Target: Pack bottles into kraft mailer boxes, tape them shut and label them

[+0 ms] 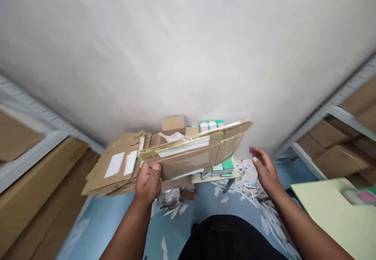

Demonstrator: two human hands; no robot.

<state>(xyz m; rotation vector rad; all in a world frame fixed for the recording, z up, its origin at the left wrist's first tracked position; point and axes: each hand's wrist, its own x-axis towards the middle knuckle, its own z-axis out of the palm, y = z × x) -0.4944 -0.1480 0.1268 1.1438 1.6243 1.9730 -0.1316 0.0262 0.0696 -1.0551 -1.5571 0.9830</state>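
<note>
My left hand (149, 181) grips the near edge of a flattened cardboard box (194, 152) with white tape strips, holding it up in front of the white wall. My right hand (264, 168) hovers open just right of the box's far end, fingers spread, touching nothing. Behind and to the left of the held box lies a pile of more flattened cardboard (116, 168) with white labels. Small boxes, one brown (173, 123) and one green and pink (211, 125), show above the held cardboard.
Metal shelving with brown cartons stands at the left (35, 181) and at the right (337, 142). White paper scraps (252, 195) litter the blue floor (111, 220). A pale yellow-green sheet (331, 209) lies at the right, with a pink and green item (362, 195) on it.
</note>
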